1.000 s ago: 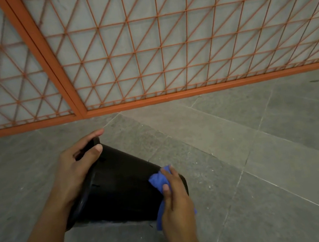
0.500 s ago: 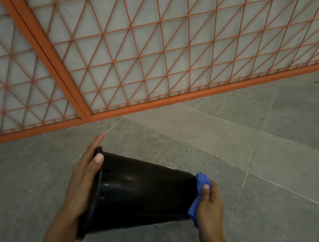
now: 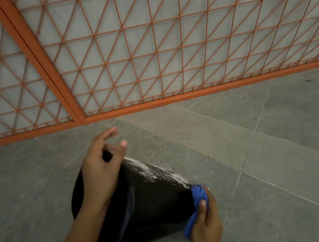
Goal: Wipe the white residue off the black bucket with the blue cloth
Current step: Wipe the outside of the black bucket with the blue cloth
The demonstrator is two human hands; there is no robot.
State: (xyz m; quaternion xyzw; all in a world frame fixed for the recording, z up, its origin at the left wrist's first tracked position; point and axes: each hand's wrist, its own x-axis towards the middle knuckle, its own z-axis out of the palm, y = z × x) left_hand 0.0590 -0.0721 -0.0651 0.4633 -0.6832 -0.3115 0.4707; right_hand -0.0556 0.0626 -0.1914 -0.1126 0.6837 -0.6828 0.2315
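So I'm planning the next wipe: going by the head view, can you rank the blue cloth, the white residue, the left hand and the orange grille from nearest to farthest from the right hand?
1. blue cloth: pinched in the right hand against the black bucket.
2. white residue: streaked along the bucket's upper side, just above the cloth.
3. left hand: at the bucket's rim end, to the left.
4. orange grille: at the back, across the floor.

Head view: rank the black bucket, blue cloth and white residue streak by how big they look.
1. black bucket, clearly largest.
2. white residue streak.
3. blue cloth, though the right hand hides part of it, so 2 and 3 are unsure.
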